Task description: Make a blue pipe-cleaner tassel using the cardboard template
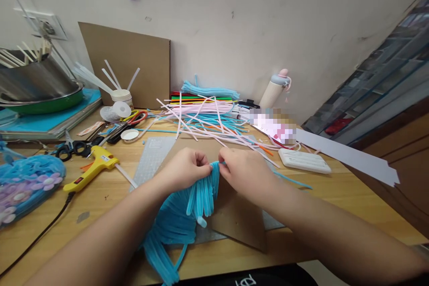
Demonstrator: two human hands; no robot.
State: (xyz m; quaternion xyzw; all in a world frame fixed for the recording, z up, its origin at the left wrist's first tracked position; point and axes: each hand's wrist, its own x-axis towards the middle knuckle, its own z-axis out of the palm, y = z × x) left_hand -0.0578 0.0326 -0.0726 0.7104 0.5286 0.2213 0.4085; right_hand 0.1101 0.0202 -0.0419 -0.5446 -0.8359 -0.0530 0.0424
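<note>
A blue piece made of rows of pipe cleaners [177, 219] hangs below my hands, over a cardboard sheet [237, 219] and a grey cutting mat [149, 154]. My left hand [186, 167] pinches the upper edge of this piece between thumb and fingers. Close by on the right, my right hand [246, 170] has its thumb and fingertips closed on a blue pipe cleaner at the same edge. Folded blue loops dangle between the two hands. My left forearm covers part of the piece's left side.
A yellow glue gun [92, 167] and black-handled scissors [73, 145] lie left. Behind the hands are pink and blue pipe cleaners [208, 118]. A decorated blue bag-like item [30, 183] sits far left; a white power bank-like block [304, 161] and bottle [273, 91] stand right.
</note>
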